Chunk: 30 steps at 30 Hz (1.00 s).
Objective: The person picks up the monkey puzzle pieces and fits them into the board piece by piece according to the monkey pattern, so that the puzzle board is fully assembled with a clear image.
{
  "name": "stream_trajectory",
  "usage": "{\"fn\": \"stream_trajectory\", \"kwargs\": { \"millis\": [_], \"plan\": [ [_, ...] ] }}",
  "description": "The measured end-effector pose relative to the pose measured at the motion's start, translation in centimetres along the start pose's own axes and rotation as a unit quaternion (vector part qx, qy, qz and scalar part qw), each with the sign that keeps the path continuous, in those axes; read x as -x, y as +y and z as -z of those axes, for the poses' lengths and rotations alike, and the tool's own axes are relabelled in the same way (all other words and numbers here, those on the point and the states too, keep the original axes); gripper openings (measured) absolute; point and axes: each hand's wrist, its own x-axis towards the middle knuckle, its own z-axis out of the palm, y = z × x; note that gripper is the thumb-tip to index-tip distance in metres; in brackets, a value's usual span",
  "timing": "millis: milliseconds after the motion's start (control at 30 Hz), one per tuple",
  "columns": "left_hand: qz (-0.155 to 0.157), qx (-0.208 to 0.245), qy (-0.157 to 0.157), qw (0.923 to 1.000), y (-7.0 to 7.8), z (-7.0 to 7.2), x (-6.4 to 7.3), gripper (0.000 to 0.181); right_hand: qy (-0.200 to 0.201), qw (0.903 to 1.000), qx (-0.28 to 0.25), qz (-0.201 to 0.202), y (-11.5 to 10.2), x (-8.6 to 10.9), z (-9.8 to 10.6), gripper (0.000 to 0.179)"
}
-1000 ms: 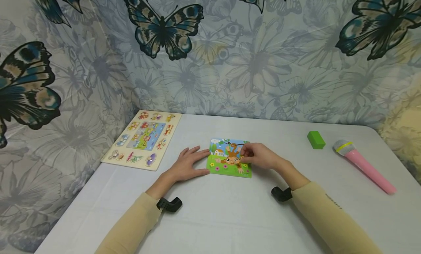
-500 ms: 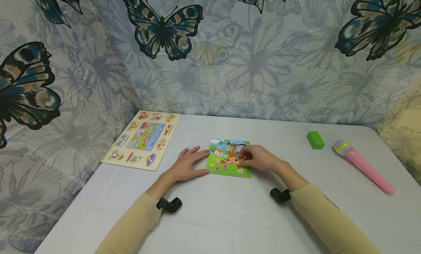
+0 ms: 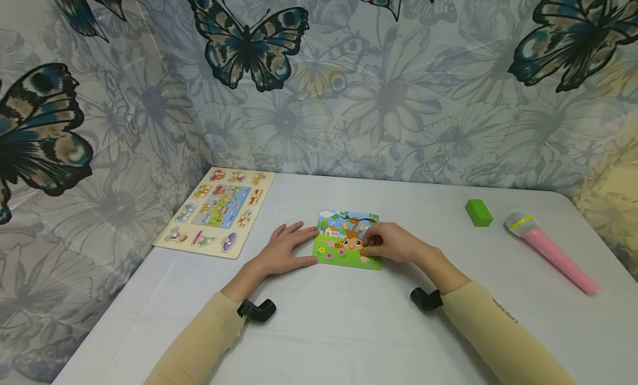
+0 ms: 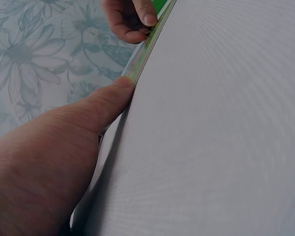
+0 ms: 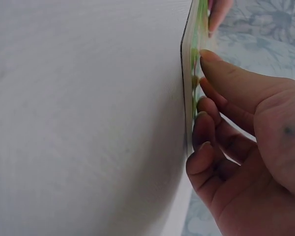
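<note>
A small picture puzzle with a hanging monkey lies flat on the white table. My left hand rests on the table at its left side, fingers spread, with the thumb at the puzzle's edge in the left wrist view. Over the right part of the puzzle, my right hand has its fingers bent and its thumb and fingertips down on the picture. In the right wrist view the thumb touches the puzzle's surface; whether a piece is pinched there cannot be told.
At the back left lies a larger wooden puzzle board with vehicle and toy pictures. A green block and a pink toy microphone lie to the right. A butterfly-patterned cloth hangs behind the table.
My right hand has shifted slightly toward me along the right part of the puzzle, its fingertips staying on or near the picture. The left hand and the puzzle have not moved.
</note>
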Motion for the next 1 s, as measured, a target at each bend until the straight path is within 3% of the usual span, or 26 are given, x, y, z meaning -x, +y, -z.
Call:
{"fn": "stream_trajectory", "kwargs": {
  "millis": [367, 567, 1000],
  "plan": [
    [-0.004, -0.007, -0.005, 1.0000, 0.0, -0.2, -0.4, 0.072, 0.003, 0.9999, 0.013, 0.006, 0.1, 0.6, 0.1, 0.010],
    [-0.010, -0.005, -0.004, 0.9999, 0.1, -0.3, -0.6, 0.072, -0.001, 0.9998, -0.002, -0.018, 0.1, 0.9, 0.4, 0.012],
    [0.000, 0.014, 0.006, 0.9999, -0.3, 0.0, -0.1, 0.075, 0.038, 0.9990, -0.010, -0.020, 0.4, 2.5, 1.4, 0.021]
  ]
}}
